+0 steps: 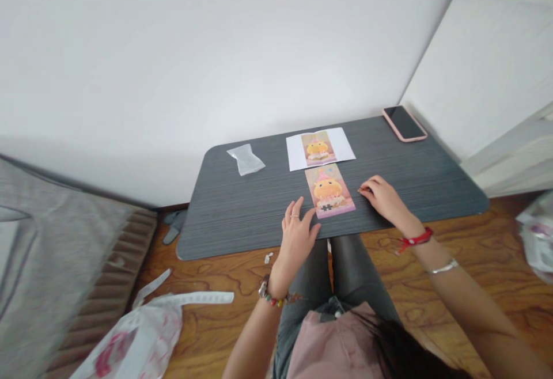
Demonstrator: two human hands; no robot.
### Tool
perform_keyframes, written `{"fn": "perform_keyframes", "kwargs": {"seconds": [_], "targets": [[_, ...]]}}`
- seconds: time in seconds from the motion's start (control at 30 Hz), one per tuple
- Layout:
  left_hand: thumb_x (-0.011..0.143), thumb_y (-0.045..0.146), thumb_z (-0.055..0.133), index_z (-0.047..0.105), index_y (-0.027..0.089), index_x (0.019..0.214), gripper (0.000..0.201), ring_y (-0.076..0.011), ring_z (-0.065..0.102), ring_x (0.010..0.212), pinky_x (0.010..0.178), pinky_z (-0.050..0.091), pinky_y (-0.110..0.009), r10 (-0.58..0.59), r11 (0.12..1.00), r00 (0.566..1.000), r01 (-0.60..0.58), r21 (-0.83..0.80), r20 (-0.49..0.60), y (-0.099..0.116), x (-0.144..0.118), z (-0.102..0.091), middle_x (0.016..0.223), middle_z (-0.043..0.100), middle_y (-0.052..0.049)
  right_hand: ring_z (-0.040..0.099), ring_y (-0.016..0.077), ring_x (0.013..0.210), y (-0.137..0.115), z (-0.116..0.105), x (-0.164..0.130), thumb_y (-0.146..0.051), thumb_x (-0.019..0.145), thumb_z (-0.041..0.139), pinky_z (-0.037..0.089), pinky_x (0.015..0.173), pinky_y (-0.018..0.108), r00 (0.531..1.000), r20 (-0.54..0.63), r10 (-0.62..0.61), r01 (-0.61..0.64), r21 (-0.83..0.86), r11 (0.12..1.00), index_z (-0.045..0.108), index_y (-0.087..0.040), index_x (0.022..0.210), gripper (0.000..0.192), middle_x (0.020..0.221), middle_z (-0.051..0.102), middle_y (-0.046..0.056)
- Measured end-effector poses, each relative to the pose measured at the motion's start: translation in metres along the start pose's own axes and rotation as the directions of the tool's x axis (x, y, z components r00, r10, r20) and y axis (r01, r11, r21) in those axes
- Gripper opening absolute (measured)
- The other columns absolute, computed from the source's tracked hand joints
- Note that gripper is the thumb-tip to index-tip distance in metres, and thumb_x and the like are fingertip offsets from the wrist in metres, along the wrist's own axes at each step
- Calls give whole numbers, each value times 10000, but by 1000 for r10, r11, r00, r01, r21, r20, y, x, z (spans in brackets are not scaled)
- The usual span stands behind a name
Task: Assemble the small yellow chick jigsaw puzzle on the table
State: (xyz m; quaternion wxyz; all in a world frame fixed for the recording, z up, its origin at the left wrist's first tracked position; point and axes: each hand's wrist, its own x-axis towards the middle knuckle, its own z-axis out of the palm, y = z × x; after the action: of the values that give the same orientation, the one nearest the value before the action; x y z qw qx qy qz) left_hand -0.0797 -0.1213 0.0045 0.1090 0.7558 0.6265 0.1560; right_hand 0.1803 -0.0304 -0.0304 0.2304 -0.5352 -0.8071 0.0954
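Head view, person seated at a dark grey wood-grain table (242, 206) with rounded corners. Near the front edge lies a flat rectangular jigsaw puzzle (329, 190) showing a yellow fluffy character in a pink party hat (one dark piece-shaped gap visible near its bottom). Left hand (297, 233) rests on the table just beside the puzzle's lower left corner, fingers spread loosely and flat, holding nothing; thumb tip close to or touching the puzzle edge, cannot tell which. Right hand (384, 197) sits on the table just right of the puzzle, fingers curled together with tips pointing at the puzzle's right edge; whether they pinch a small piece cannot be told. Red string bracelet and silver bangle on the right wrist, beaded bracelet on the left.

Just behind the puzzle, a white paper sheet with the same printed picture (320, 148) lies flat. Left of it, well apart, a small crumpled clear plastic bag (246, 159). At the far right corner, a pink-cased smartphone (404, 123), screen dark. Wooden floor below; a white plastic bag with pink print (138, 333) lies on it at lower left.
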Motion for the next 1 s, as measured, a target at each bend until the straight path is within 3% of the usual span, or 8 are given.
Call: {"fn": "perform_keyframes", "kwargs": {"seconds": [0.07,0.17,0.3,0.43,0.57,0.7,0.83,1.0], "targets": [[829,218,553,588,224,1118,291,-311,302,1291,995,382,-495,-6,1000,999,6,-7,-44,-2,-3,1,1385,357,-119,566,215,806,0,-1,3,-228,849,493,476,760,356,1000,15,12,-12,28,1000,608,-179,778,144,829,559,76],[828,206,551,622,224,1054,237,-302,324,1269,987,400,-480,36,999,996,-37,-14,-76,5,0,2,1353,391,-102,563,207,799,-9,-5,3,-239,854,497,473,753,347,1000,-16,-1,2,51,999,617,-181,812,140,831,556,70],[833,199,545,636,227,1023,212,-251,426,1149,969,422,-425,89,993,989,-96,-62,-116,25,3,6,1225,483,-86,566,195,861,-29,-8,-3,-229,865,490,472,787,332,986,25,-163,158,139,978,640,-181,960,185,924,564,80],[846,207,524,619,221,1061,236,-225,465,1036,910,456,-385,28,995,986,-44,-91,-162,37,-2,12,1110,513,-87,568,194,859,-41,-3,-9,-241,875,479,480,781,336,969,88,-232,217,152,964,666,-189,953,209,933,570,86],[843,221,521,613,250,1058,236,-253,443,1054,873,461,-405,15,1000,995,-16,-1,-99,42,-4,17,1141,491,-87,566,203,875,-47,-1,-7,-230,880,468,476,782,343,961,122,-249,240,80,967,685,-171,914,227,934,594,102],[852,275,514,578,260,1110,267,-273,430,1080,863,450,-429,36,997,999,-34,70,-20,48,4,22,1171,477,-99,577,197,854,-55,-4,5,-216,871,484,462,769,327,940,229,-254,259,11,966,695,-173,887,217,931,614,95],[847,290,524,548,257,1152,307,-288,405,1126,881,435,-446,16,996,1000,-15,91,-11,50,10,26,1221,456,-105,584,186,851,-60,-6,17,-201,841,533,454,770,292,911,341,-232,237,27,971,697,-180,897,174,922,622,81],[839,303,537,551,267,1142,306,-296,397,1143,882,435,-449,31,996,1000,-30,87,-3,46,11,25,1232,463,-89,582,186,867,-63,-6,22,-202,846,525,443,779,281,904,387,-180,198,-5,980,676,-170,887,159,953,613,93]]}}
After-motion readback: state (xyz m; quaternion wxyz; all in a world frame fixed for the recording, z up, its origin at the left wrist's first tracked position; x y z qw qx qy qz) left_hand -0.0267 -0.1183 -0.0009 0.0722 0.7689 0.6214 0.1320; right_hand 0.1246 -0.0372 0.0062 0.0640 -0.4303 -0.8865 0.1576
